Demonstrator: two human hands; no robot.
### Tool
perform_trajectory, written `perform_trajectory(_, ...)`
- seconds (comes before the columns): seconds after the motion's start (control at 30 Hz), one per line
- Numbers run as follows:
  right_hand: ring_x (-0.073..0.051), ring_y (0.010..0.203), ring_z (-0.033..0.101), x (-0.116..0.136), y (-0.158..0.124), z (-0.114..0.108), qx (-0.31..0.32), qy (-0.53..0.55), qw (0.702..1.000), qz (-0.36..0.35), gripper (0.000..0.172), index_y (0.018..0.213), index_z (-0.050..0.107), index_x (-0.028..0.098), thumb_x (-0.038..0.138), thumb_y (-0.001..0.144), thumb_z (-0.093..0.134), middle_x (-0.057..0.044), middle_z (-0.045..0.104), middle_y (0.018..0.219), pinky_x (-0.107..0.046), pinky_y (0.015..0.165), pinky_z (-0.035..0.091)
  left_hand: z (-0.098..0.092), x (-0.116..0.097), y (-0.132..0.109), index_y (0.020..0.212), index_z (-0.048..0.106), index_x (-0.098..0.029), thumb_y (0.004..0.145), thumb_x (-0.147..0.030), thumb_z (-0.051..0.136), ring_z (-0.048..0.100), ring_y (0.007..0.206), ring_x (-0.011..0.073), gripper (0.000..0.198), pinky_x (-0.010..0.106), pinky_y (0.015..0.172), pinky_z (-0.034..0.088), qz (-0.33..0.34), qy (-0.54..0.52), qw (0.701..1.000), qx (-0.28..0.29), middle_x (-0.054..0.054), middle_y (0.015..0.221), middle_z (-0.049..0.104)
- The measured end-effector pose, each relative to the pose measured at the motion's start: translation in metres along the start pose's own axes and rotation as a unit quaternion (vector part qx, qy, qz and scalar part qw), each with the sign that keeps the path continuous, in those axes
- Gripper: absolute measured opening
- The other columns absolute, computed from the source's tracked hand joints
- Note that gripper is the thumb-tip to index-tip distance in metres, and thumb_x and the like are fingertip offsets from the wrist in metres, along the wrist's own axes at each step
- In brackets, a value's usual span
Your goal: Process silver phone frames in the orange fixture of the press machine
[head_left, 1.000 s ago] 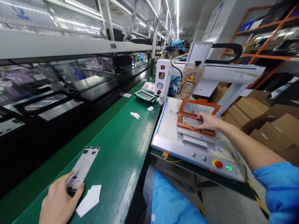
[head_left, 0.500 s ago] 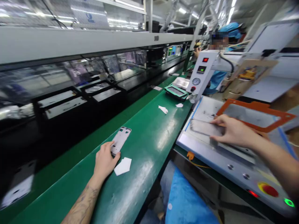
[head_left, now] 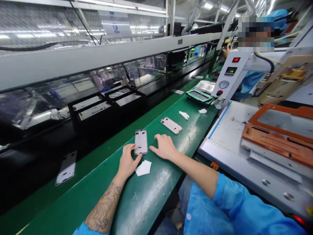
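Observation:
My left hand [head_left: 127, 161] rests on the green belt [head_left: 137, 195] with thumb and fingers on the near end of a silver phone frame [head_left: 141, 141] that lies flat. My right hand [head_left: 164, 146] lies flat on the belt just right of that frame, fingers spread, holding nothing. A second silver phone frame [head_left: 171, 125] lies on the belt a little beyond my right hand. A white scrap of paper [head_left: 143, 168] sits beside my left thumb.
To the right stands a white machine bed [head_left: 227, 130] with an open orange jig [head_left: 276, 130] and a control post [head_left: 228, 80]. A green tray [head_left: 199, 96] and white scraps [head_left: 184, 114] lie farther along the belt. Another worker stands behind the machine. A black conveyor runs along the left.
My right hand left the orange jig with a phone frame, and now lies on the belt; a second frame now lies there. The view swung left. My left hand stayed on its frame.

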State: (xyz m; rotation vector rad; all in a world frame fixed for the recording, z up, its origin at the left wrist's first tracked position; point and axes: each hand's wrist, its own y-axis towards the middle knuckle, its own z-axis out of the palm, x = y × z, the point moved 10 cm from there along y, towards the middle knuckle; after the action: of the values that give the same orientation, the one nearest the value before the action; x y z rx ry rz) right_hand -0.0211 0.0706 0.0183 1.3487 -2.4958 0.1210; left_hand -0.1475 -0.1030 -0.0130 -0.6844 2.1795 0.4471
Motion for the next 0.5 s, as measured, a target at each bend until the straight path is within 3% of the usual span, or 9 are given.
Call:
perform_trajectory(0.07, -0.037, 0.109, 0.058, 0.021, -0.002, 0.016, -0.011, 0.031, 0.999, 0.007, 0.062, 0.115, 0.051, 0.028, 0.072, 0.077, 0.071, -0.01, 0.068, 0.116, -0.051, 0.089, 0.042, 0.008, -0.004, -0.001, 0.129, 0.053, -0.021, 0.086, -0.047, 0.063, 0.069, 0.103, 0.0211, 0.052, 0.039, 0.097, 0.056, 0.026, -0.061, 0.997, 0.036, 0.011, 0.132, 0.056)
perform_trajectory(0.13, -0.037, 0.106, 0.058, 0.034, 0.0, 0.023, -0.028, 0.011, 1.0, 0.008, 0.069, 0.114, 0.052, 0.027, 0.073, 0.069, 0.077, -0.012, 0.068, 0.114, -0.05, 0.086, 0.043, 0.008, -0.001, -0.002, 0.124, 0.054, -0.02, 0.087, -0.049, 0.062, 0.072, 0.091, 0.0181, 0.048, 0.036, 0.087, 0.059, 0.026, -0.105, 0.993, 0.038, 0.011, 0.124, 0.061)
perform_trajectory(0.23, -0.034, 0.096, 0.06, 0.041, 0.006, 0.026, -0.023, -0.034, 0.999, -0.018, 0.063, 0.107, 0.052, 0.027, 0.065, 0.067, 0.083, -0.008, 0.071, 0.102, -0.044, 0.079, 0.044, -0.006, 0.012, -0.001, 0.12, 0.052, -0.017, 0.091, -0.051, 0.055, 0.071, 0.082, 0.0177, 0.045, 0.033, 0.074, 0.06, -0.013, -0.148, 0.989, -0.022, 0.013, 0.117, 0.062)
perform_trajectory(0.33, -0.031, 0.089, 0.061, 0.027, -0.002, 0.015, 0.031, -0.031, 0.997, -0.064, 0.065, 0.107, 0.052, 0.028, 0.063, 0.062, 0.084, -0.003, 0.071, 0.092, -0.04, 0.076, 0.045, -0.021, 0.029, 0.0, 0.119, 0.051, -0.016, 0.086, -0.053, 0.058, 0.07, 0.074, 0.0174, 0.05, 0.029, 0.061, 0.057, -0.063, -0.188, 0.976, -0.087, 0.011, 0.109, 0.062)
perform_trajectory(0.4, -0.029, 0.088, 0.061, -0.003, -0.021, -0.018, 0.04, -0.01, 0.996, -0.076, 0.067, 0.109, 0.054, 0.028, 0.062, 0.06, 0.084, -0.001, 0.069, 0.091, -0.039, 0.076, 0.046, -0.023, 0.043, 0.0, 0.116, 0.053, -0.018, 0.078, -0.053, 0.067, 0.069, 0.073, 0.0177, 0.053, 0.028, 0.059, 0.056, -0.11, -0.214, 0.964, -0.11, 0.008, 0.106, 0.063)
perform_trajectory(0.5, -0.027, 0.089, 0.063, -0.081, -0.074, -0.111, -0.01, 0.004, 1.0, -0.029, 0.06, 0.107, 0.059, 0.026, 0.052, 0.06, 0.085, -0.003, 0.069, 0.096, -0.039, 0.08, 0.048, -0.014, 0.053, 0.003, 0.115, 0.055, -0.021, 0.072, -0.053, 0.07, 0.07, 0.079, 0.0205, 0.056, 0.03, 0.062, 0.058, -0.15, -0.223, 0.959, -0.088, 0.006, 0.106, 0.065)
